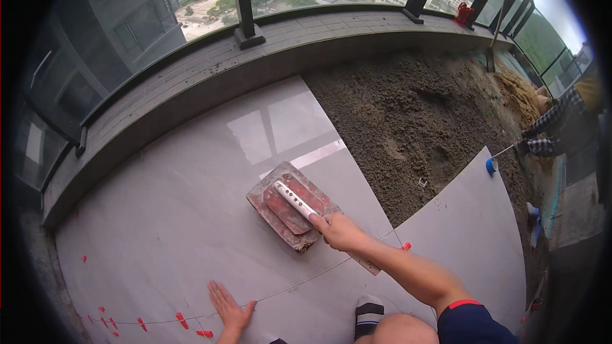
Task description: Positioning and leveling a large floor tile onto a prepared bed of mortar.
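My right hand (343, 232) grips the near end of a pale handle with dark holes. That handle sits on a flat, rectangular tamping block (274, 220), red and grey and smeared with dried mortar, resting over a large glossy grey floor tile (191, 172). Under my right wrist shows the edge of a flat greyish piece, mostly hidden by the arm. Lower left, my left hand (229, 309) lies flat on the tile surface, fingers stretched out and holding nothing. Close to it, red tile clips (182, 320) stick up along the joint between tiles.
Dark, loose mortar bed (395, 127) lies beyond the tiles at the right. A blue roll (491, 165) sits on the right tile's edge, near another person's gloved hand and checked sleeve (547, 146). A low ledge (210, 67) with glass railing curves along the far side. My socked foot (368, 315) is near.
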`<state>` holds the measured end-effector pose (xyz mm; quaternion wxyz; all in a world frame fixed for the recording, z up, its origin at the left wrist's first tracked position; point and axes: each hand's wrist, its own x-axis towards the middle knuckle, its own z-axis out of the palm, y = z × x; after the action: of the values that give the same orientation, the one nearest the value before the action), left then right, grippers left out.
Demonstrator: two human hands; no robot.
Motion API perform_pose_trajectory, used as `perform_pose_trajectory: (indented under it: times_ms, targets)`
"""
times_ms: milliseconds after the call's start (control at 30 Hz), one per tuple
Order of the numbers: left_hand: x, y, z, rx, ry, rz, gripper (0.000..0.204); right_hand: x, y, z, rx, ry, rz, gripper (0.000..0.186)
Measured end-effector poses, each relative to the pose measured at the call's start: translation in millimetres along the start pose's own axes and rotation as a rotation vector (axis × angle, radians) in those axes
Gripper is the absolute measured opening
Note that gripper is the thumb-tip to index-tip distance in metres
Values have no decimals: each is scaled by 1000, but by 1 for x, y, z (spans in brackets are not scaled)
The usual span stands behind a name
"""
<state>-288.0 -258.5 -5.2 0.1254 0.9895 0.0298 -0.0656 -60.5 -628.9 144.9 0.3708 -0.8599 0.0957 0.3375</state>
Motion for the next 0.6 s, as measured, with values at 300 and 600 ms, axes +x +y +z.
perform_pose_trajectory:
  times_ms: [300, 600]
  targets:
    - [1, -2, 4, -15, -79, -100, 130, 47, -114, -160, 312, 746, -718, 60]
    - [6, 2, -5, -13, -152, -101, 129, 164, -75, -46, 142, 189, 59, 63]
